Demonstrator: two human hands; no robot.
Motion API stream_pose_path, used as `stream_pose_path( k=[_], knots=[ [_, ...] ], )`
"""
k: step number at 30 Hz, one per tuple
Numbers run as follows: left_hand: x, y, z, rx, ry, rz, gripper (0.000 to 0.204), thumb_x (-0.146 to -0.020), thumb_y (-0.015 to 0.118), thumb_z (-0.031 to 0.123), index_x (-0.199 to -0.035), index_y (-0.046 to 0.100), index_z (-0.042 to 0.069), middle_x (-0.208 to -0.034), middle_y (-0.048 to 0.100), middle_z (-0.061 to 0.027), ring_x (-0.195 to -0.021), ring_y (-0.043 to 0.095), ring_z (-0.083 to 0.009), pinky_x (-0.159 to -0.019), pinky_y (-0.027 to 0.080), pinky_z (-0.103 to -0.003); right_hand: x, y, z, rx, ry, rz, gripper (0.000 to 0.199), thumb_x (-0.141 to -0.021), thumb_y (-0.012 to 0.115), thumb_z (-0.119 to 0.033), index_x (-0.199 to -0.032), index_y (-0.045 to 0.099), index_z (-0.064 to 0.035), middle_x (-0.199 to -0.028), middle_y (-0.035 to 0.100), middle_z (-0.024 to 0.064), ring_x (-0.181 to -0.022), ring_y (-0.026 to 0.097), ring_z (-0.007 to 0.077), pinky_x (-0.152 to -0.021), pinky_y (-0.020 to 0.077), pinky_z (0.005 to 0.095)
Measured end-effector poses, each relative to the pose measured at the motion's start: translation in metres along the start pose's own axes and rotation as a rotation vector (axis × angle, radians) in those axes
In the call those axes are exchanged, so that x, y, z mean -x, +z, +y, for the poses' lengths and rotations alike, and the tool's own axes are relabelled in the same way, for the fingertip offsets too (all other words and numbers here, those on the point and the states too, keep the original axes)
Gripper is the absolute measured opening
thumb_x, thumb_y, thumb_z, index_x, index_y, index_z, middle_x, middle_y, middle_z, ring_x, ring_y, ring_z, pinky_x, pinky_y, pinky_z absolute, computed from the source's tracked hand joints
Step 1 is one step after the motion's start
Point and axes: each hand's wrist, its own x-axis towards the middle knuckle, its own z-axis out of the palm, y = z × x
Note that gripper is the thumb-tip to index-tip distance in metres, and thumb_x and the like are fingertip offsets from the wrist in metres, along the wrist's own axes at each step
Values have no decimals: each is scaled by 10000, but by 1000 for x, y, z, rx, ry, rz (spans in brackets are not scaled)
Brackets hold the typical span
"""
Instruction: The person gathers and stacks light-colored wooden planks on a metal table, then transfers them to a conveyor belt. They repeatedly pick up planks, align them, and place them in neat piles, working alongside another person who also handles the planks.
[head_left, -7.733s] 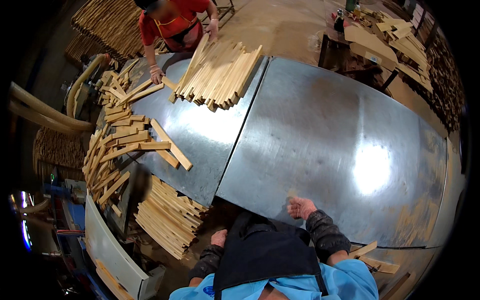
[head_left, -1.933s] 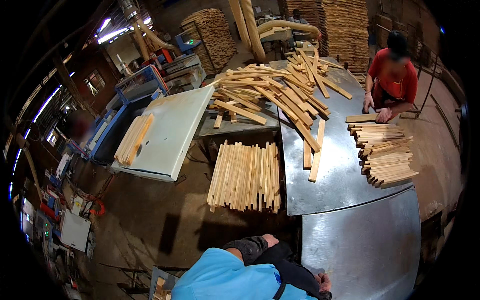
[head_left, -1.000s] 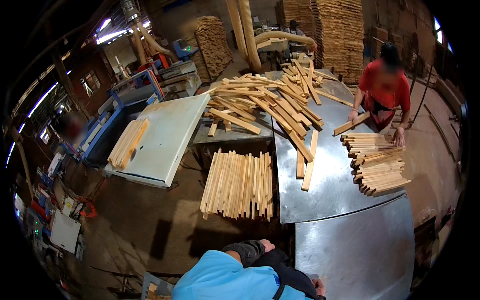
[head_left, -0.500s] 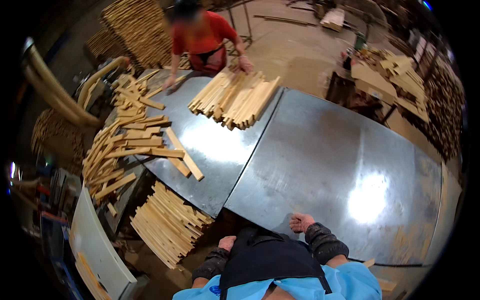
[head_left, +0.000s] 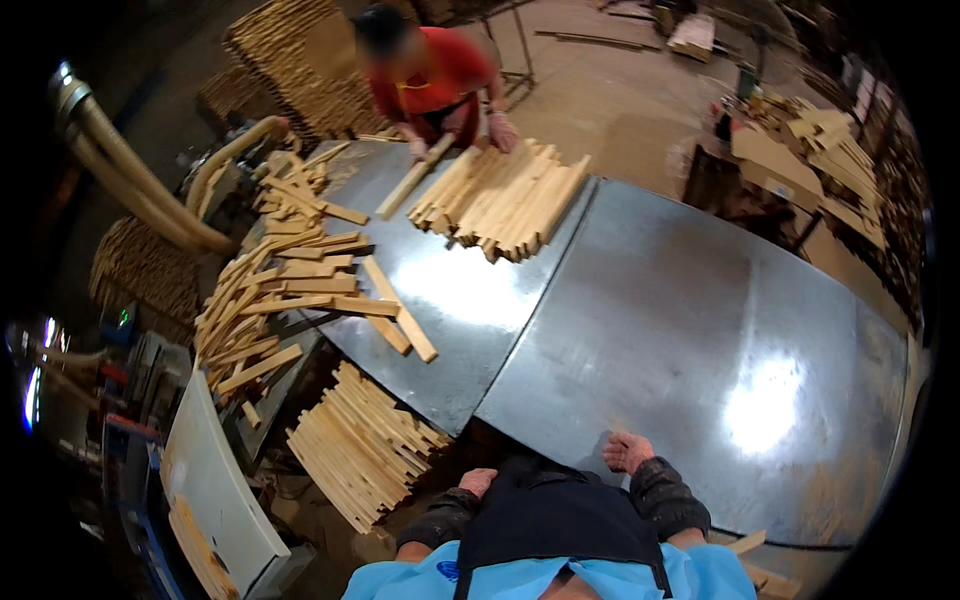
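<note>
My right hand (head_left: pixel 627 452), in a pinkish glove, rests at the near edge of the grey metal table (head_left: pixel 690 350) with its fingers curled in and nothing in them. Beside my dark apron (head_left: pixel 560 515) is my left hand (head_left: pixel 478 482), off the table; its fingers are mostly hidden. The nearest wood to it is a stack of pale wooden strips (head_left: pixel 365 450) below the table's left part. Across the table a co-worker in red (head_left: pixel 445 75) has gloved hands at a row of wooden strips (head_left: pixel 505 200) and holds one loose strip (head_left: pixel 415 177) slanting beside it.
A heap of loose wooden pieces (head_left: pixel 290 270) covers the table's left end. A pale panel (head_left: pixel 215 480) stands at the lower left, with ribbed hoses (head_left: pixel 145 170) above. Stacked wood (head_left: pixel 290 60) rises behind the co-worker; cardboard (head_left: pixel 775 165) lies at the far right.
The co-worker has brought a loose strip from the heap side toward the row. The whole view has shifted slightly, so things sit further right. My hands keep nearly the same pose.
</note>
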Motion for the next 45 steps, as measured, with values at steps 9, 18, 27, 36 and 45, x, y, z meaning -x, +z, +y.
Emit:
stream_pose_path(
  k=[9, 18, 27, 36, 45],
  knots=[
    [24, -23, 41, -394, 177, -110, 429, -1071, 496, 267, -1426, 671, 100, -1475, 649, -162, -1385, 589, -357, -1196, 448, -424, -7, -9, -1, 30, 31, 138, 336, -1079, 573, -313, -1145, 599, 15, -894, 711, 179, -734, 710, 371, -593, 569, 472],
    [20, -20, 45, -303, 145, -91, 440, -1060, 505, 318, -1391, 692, 96, -1431, 682, -156, -1357, 611, -357, -1184, 453, -418, -20, -28, 1, 16, 17, 84, 372, -1089, 553, -314, -1187, 616, 39, -942, 727, 209, -766, 718, 397, -613, 582, 489],
    [13, -16, 35, -263, 135, -149, 392, -1032, 528, 290, -1337, 712, 128, -1410, 688, -167, -1311, 639, -395, -1119, 501, -466, 1, -2, -4, 93, 13, 189, 374, -1108, 519, -294, -1231, 577, 55, -956, 711, 204, -780, 701, 387, -626, 565, 497],
    [11, -12, 33, -358, 239, -20, 364, -1003, 548, 281, -1272, 746, 137, -1294, 738, -167, -1220, 687, -383, -1028, 557, -469, 0, -4, -1, -43, 35, 97, 281, -1091, 549, -291, -905, 513, -84, -748, 496, 57, -620, 484, 250, -574, 441, 423],
    [30, 3, 12, -277, 226, 63, 394, -1045, 567, 330, -1268, 765, 73, -1388, 709, -155, -1304, 639, -363, -1121, 506, -405, -4, -9, -1, 65, 32, 73, 281, -1037, 673, -310, -1041, 629, -33, -842, 704, 110, -707, 713, 289, -587, 567, 418]
  ],
)
